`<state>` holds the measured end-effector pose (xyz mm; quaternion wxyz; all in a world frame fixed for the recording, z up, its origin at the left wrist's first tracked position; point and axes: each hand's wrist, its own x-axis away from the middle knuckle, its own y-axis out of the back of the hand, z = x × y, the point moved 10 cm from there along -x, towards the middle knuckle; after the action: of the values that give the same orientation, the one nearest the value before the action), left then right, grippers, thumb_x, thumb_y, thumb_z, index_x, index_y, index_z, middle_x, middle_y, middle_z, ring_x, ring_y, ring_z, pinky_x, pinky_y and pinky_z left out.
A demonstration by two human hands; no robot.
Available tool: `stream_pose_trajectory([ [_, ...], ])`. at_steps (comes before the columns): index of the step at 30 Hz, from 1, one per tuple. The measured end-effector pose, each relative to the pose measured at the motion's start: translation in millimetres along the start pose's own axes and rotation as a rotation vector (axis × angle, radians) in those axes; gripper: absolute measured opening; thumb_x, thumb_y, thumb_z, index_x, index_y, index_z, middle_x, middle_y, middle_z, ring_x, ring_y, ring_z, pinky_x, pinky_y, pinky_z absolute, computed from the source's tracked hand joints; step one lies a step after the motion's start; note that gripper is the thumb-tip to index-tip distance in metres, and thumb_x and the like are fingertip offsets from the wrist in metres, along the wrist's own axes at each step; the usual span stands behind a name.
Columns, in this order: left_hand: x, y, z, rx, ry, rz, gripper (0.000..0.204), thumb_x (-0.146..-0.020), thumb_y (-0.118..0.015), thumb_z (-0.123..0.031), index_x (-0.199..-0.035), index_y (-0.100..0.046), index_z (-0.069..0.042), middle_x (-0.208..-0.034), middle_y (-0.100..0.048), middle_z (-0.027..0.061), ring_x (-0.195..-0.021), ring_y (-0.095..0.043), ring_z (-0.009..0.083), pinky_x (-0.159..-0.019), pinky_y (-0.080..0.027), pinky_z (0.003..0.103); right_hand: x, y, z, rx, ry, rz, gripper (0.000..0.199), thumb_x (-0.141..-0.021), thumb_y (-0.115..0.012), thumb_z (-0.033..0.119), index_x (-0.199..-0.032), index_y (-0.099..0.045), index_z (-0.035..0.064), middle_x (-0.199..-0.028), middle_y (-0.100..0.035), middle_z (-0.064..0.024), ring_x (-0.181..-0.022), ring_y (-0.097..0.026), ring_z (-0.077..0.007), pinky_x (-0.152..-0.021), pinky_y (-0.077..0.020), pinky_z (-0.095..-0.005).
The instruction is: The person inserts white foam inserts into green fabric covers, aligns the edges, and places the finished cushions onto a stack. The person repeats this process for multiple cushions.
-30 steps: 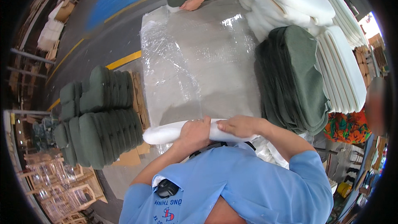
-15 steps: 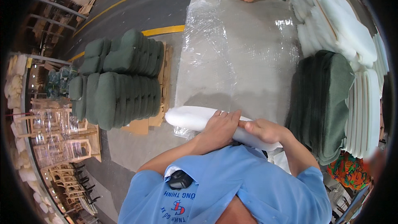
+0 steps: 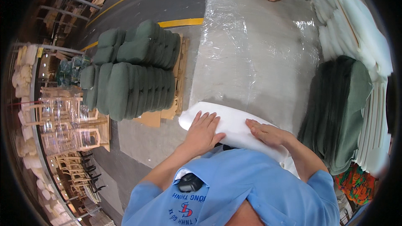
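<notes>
Spread apart since the earlier frame, left hand (image 3: pixel 204 132) and right hand (image 3: pixel 268 134) rest on a long, white, round-ended soft pad (image 3: pixel 234 121).
Head view: the pad lies at lower centre, just above the light-blue cloth shirt (image 3: pixel 259 175); both hands are unclenched, fingers extended over it, clasping nothing. Dark-green fabric cushions (image 3: pixel 144 90) stand in rows at left.

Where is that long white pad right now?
In the head view, the white pad is below and right of centre, in front of the blue shirt, with the left hand and the right hand on it.
</notes>
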<state>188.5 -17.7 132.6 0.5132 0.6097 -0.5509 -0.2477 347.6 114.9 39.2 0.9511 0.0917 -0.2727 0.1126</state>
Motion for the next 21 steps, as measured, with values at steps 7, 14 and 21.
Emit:
stream_pose_trajectory([
  [7,4,45,-25,0.025,-0.203,-0.126,0.067,-0.091,-0.076,-0.036,-0.148,-0.056,-0.006,-0.144,-0.06,0.0162,-0.141,-0.051,0.0375,-0.126,-0.029,0.053,-13,15,-3,-0.04,-0.232,0.043,0.076,-0.113,-0.029,0.063,-0.165,-0.038,0.0081,-0.169,-0.039,-0.0174,-0.156,-0.037,-0.0295,-0.128,-0.0267,-0.0385],
  [14,8,18,-8,0.009,-0.178,-0.254,0.063,-0.067,-0.081,-0.011,-0.128,-0.065,-0.009,-0.123,-0.067,0.009,-0.114,-0.062,0.0291,-0.101,-0.046,0.045,-99,56,67,0.085,-0.049,-0.186,0.065,-0.11,-0.043,0.059,-0.127,-0.071,0.0024,-0.117,-0.076,-0.0131,-0.107,-0.071,-0.0249,-0.099,-0.0537,-0.0401],
  [21,1,16,-3,-0.032,-0.322,-0.265,0.047,-0.076,-0.071,-0.015,-0.122,-0.067,-0.005,-0.117,-0.069,0.0131,-0.105,-0.067,0.0277,-0.093,-0.051,0.039,-222,-17,167,0.304,-0.073,0.135,0.059,-0.108,-0.049,0.055,-0.116,-0.074,0.0022,-0.106,-0.076,-0.0167,-0.095,-0.072,-0.0321,-0.086,-0.0567,-0.0423],
])
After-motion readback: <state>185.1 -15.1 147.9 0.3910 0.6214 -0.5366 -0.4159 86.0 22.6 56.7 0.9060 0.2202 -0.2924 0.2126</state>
